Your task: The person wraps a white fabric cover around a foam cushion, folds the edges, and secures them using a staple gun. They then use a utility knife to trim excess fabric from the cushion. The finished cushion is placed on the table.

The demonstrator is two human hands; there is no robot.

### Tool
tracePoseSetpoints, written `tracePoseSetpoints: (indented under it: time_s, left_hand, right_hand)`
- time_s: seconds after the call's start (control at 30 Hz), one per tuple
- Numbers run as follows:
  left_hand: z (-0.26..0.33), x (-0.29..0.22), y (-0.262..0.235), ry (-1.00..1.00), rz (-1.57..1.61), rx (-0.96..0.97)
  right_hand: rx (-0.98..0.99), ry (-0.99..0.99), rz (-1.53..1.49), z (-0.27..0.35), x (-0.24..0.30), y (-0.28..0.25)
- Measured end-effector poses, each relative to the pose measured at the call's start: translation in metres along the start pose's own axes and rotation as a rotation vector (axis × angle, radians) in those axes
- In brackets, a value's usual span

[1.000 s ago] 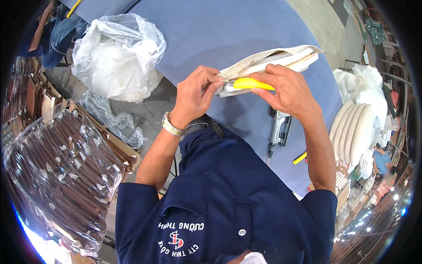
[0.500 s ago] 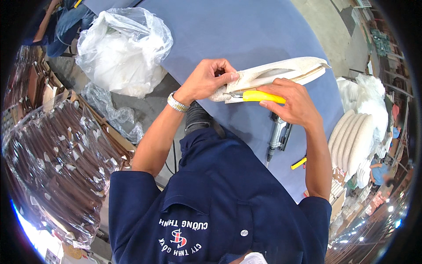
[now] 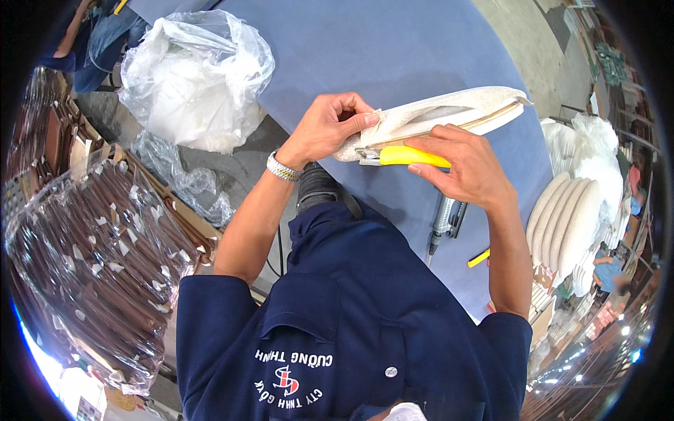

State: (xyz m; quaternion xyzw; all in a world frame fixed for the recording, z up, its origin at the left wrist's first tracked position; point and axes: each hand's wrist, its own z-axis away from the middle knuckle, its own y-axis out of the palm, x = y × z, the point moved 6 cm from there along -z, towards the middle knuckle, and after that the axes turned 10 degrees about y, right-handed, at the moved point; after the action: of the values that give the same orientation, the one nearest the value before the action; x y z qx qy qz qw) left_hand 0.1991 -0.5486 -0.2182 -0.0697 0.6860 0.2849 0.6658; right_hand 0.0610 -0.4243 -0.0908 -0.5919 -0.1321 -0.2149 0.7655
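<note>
A cream, fabric-covered seat pad [image 3: 484,99] is tilted up on edge over the blue table, with its fabric edge partly loose and a tan rim showing underneath. My left hand [image 3: 335,126] pinches the loose fabric edge at the pad's left end between thumb and fingers. In my right hand [image 3: 463,163] are yellow-handled pliers [image 3: 414,156], their metal head against the pad's lower left edge. What the jaws grip, if anything, is too small to tell.
A grey power tool [image 3: 444,221] and a yellow-handled item [image 3: 479,258] lie on the blue table [image 3: 365,49]. Stacked cream pads [image 3: 565,221] stand at right. At left are a clear bag of white material [image 3: 200,91] and plastic-wrapped brown pieces [image 3: 98,259]. A person [image 3: 105,45] is at far left.
The pliers and my right hand have shifted slightly left along the pad's edge. The pad's far end has moved slightly up and right. My left hand keeps its pinch.
</note>
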Motion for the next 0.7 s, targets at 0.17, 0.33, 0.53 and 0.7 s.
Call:
tracePoseSetpoints:
  time_s: [0.17,0.33,0.53,0.7]
  left_hand:
    - [0.0002,0.0008,0.0004,-0.011,0.017,0.004]
    - [0.0012,0.0019,0.0009,-0.01,0.029,-0.004]
    - [0.0029,0.0017,0.0018,-0.015,0.026,-0.009]
    - [0.0045,0.0035,0.0012,-0.006,0.037,-0.033]
  right_hand:
    - [-0.029,-0.015,-0.031,0.0011,0.0006,-0.0003]
    - [-0.026,-0.01,-0.021,0.0013,0.0015,0.0018]
    - [0.007,0.032,-0.004,0.0007,0.0022,0.0042]
    - [-0.01,0.023,0.006,0.003,0.0029,0.008]
